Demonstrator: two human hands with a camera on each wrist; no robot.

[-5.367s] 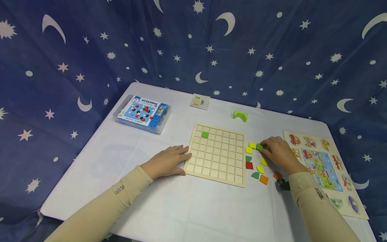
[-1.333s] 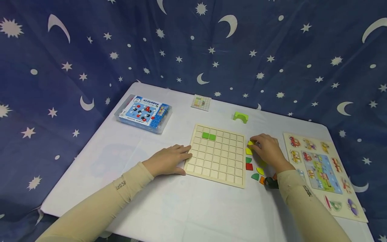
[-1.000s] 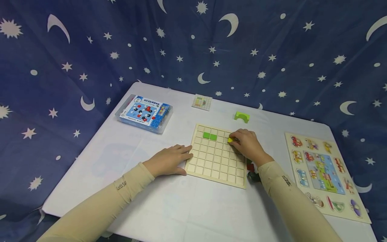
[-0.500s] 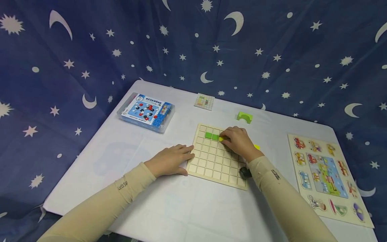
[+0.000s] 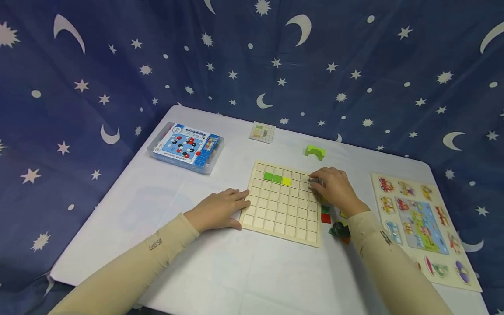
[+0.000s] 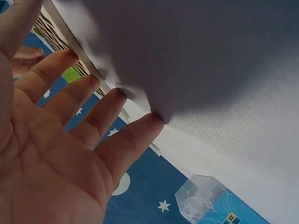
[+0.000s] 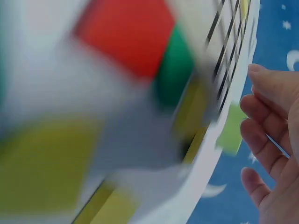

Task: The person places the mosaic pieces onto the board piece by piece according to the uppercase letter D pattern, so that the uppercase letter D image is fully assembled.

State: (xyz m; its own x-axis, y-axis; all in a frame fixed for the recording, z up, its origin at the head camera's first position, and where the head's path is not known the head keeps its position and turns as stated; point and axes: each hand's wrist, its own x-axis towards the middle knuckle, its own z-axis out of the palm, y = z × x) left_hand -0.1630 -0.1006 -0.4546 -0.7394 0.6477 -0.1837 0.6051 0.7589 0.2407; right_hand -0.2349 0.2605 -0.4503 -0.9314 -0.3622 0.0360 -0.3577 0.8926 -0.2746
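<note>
The left hand (image 5: 218,211) lies beside the pale wooden grid board (image 5: 281,205), fingers extended and spread, fingertips at its left rim; its grip is released. The right hand (image 5: 334,187) hangs over the board's right rim, fingers loosely bent, and its grip is released too, with a gap between thumb and fingers in the right wrist view.

The board is a flat square with smooth, shallow cells parted by thin grooves. In its second row from the far edge sit two flat green square tiles (image 5: 272,177), side by side, and next to them a bright yellow square tile (image 5: 286,181).

Just off the right rim, on the bench (image 5: 220,262) under its smooth white cloth, lie a red square tile (image 5: 325,218), a green piece (image 7: 173,70) with a curved edge, blurred up close, and other yellow pieces partly hidden by the right hand and arm. Beyond the board stand a lime arch block (image 5: 315,151) and a small gridded pattern card (image 5: 261,132) lying flat.
</note>
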